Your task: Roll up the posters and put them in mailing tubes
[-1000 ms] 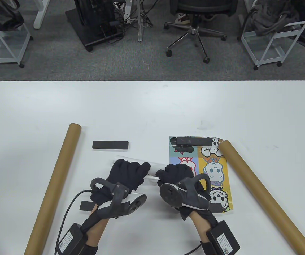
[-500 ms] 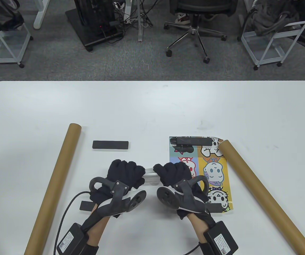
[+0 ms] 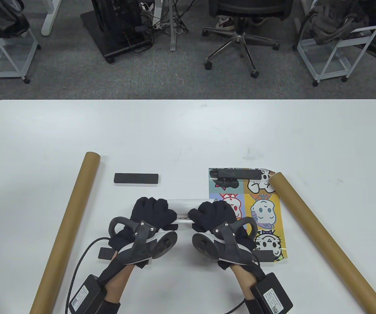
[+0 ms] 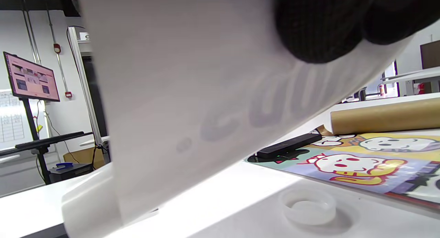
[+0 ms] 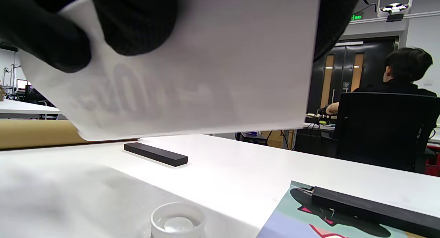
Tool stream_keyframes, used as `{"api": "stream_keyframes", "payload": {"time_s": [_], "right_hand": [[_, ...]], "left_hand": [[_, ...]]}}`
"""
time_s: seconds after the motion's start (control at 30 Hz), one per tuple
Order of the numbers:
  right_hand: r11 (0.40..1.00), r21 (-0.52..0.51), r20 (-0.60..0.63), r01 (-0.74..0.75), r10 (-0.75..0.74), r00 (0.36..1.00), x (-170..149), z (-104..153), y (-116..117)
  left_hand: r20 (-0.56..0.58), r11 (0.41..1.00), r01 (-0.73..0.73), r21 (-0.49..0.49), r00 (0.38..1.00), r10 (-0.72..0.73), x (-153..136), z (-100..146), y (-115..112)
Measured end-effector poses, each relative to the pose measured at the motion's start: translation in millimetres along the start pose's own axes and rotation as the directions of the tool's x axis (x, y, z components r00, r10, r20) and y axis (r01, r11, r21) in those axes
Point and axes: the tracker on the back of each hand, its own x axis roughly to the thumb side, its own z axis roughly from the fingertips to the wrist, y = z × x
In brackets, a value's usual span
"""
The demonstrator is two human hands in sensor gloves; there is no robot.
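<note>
- Left hand (image 3: pixel 153 212) and right hand (image 3: pixel 215 214): both curled around one rolled poster (image 3: pixel 188 206), lifted clear of the table (image 3: pixel 188 130), one hand at each end.
- Left tube (image 3: pixel 67 229), right tube (image 3: pixel 325 242): rigid cardboard, well apart, untouched.
- Flat poster (image 3: pixel 263 212): pinned by a black bar (image 3: pixel 237 173).
- Rolled poster, judged: light, thin, springy, easily creased; grip around the barrel, loosely, near the ends.
- White cap (image 4: pixel 307 206): small, under the roll.
</note>
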Motion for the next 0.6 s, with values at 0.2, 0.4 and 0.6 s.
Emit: {"api": "stream_keyframes", "payload": {"time_s": [0.2,0.4,0.6], "right_hand": [[0.999,-0.031,-0.029,0.036,-0.037,0.999,-6.0,0.8,-3.3],[0.995,-0.099,-0.043,0.03,-0.035,0.998,-11.2,3.7,-6.5],[0.989,-0.142,-0.039,-0.046,0.04,0.998,-8.3,4.2,-8.6]], "left_hand": [[-0.036,0.995,-0.089,-0.04,0.995,0.088,2.4,-0.7,2.5],[-0.019,0.99,-0.125,0.058,0.992,0.126,-2.9,1.0,4.9],[-0.033,0.995,-0.089,0.055,0.995,0.091,-7.2,1.1,4.1]]}}
